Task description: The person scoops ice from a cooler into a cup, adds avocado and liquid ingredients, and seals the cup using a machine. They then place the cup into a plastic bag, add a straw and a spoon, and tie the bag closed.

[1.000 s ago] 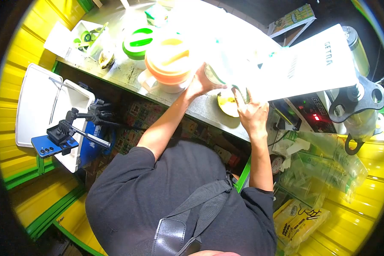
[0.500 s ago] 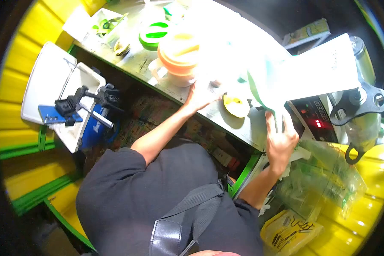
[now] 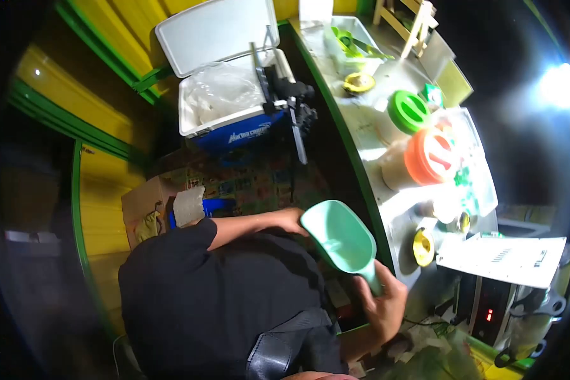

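A mint-green scoop (image 3: 342, 235) is held in front of my body, its hollow facing up. My right hand (image 3: 385, 299) is wrapped round its handle, at the front edge of the counter. My left hand (image 3: 290, 221) is at the scoop's far left edge, close to my shirt. The fingers of that hand are small and partly hidden, so I cannot tell whether they grip the rim. On the counter to the right stand a jar with an orange lid (image 3: 432, 157) and one with a green lid (image 3: 410, 112). A yellow-centred bowl-like piece (image 3: 423, 247) lies nearer me.
An open blue-and-white cooler (image 3: 228, 130) holding clear plastic stands at the back left, a black clamp-like stand (image 3: 288, 95) beside it. A machine with a red display (image 3: 489, 315) is at the right. A tub of green utensils (image 3: 354, 50) sits at the counter's far end.
My view has swung left toward the cooler. My right hand has brought the scoop from beside the machine to in front of me. My left hand has left the orange-lidded jar.
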The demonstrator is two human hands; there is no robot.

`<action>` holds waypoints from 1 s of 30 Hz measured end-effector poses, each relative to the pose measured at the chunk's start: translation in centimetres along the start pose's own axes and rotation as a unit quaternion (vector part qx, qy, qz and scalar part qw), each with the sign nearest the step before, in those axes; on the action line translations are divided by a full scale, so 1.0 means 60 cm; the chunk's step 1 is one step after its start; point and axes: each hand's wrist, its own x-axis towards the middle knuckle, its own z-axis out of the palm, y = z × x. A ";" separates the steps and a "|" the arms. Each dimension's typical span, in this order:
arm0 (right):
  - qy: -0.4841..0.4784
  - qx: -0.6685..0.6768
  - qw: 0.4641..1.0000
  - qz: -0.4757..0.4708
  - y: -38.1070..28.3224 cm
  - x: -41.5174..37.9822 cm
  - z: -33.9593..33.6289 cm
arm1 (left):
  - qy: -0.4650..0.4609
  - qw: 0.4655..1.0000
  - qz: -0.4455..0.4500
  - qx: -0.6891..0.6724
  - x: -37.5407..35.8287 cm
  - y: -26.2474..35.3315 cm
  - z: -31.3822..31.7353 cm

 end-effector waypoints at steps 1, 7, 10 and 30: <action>-0.018 0.002 1.000 -0.002 -0.017 0.024 0.037 | 0.009 0.997 -0.073 0.023 -0.029 -0.024 -0.041; -0.059 0.036 0.995 -0.066 -0.098 0.188 0.332 | 0.180 0.977 -0.094 -0.068 -0.173 -0.109 -0.308; -0.025 0.010 0.994 -0.103 -0.166 0.298 0.479 | 0.224 0.944 -0.228 -0.079 -0.249 0.010 -0.457; 0.267 0.121 0.955 -0.049 -0.375 0.595 0.644 | 0.352 0.871 -0.226 -0.257 -0.434 -0.130 -0.711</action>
